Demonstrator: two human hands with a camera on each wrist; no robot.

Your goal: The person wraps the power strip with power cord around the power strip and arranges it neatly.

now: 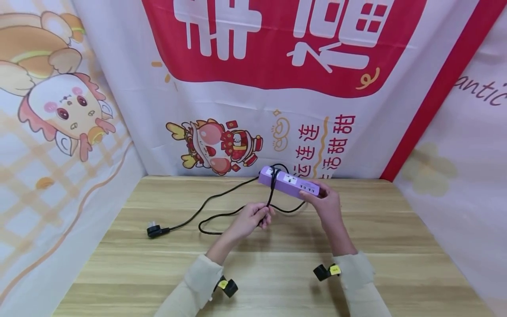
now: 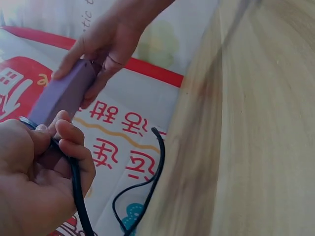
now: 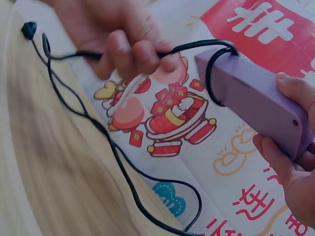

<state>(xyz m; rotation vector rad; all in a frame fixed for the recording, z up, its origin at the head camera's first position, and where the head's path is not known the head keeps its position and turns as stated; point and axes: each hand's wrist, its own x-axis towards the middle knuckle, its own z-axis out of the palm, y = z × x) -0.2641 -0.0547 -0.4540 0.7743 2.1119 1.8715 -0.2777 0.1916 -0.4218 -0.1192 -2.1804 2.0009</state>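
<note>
A purple power strip (image 1: pixel 291 184) is held above the far part of the table by my right hand (image 1: pixel 328 203), which grips its right end between thumb and fingers. Its black cord (image 1: pixel 273 187) wraps around the strip near the left end, and the loop shows clearly in the right wrist view on the strip's body (image 3: pixel 251 91). My left hand (image 1: pixel 253 218) pinches the cord just below and left of the strip; in the left wrist view its fingers curl round the cord (image 2: pixel 76 189). The rest of the cord trails leftward to a black plug (image 1: pixel 156 230) on the table.
The wooden table (image 1: pixel 396 246) meets a printed cloth backdrop (image 1: pixel 245 101) at its back edge. Printed cloth panels also stand at the left and right. Loose cord loops lie on the tabletop between the plug and the hands. Small black devices (image 1: pixel 227 287) sit on both wrists.
</note>
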